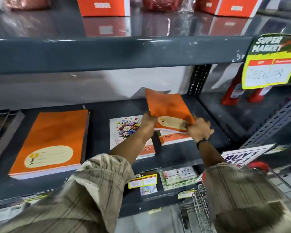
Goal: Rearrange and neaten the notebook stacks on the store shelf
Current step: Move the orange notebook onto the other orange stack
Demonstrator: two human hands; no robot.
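An orange notebook (pixel 168 110) is lifted and tilted above the middle shelf (pixel 97 108). My left hand (pixel 148 121) grips its near left corner and my right hand (pixel 199 128) grips its near right corner. Under it lies a small stack of notebooks with a white and orange lower cover (pixel 175 137). To the left of that lies a floral-cover notebook stack (pixel 124 130), partly hidden by my left forearm. Further left sits a thick stack of orange notebooks (pixel 52 142), flat on the shelf.
Orange boxes (pixel 104 5) stand on the upper shelf. A yellow supermarket price sign (pixel 269 64) hangs at right, red bottles (pixel 233 95) behind it. Price tags (pixel 142 180) line the shelf edge. A wire cart (pixel 202 207) stands at lower right.
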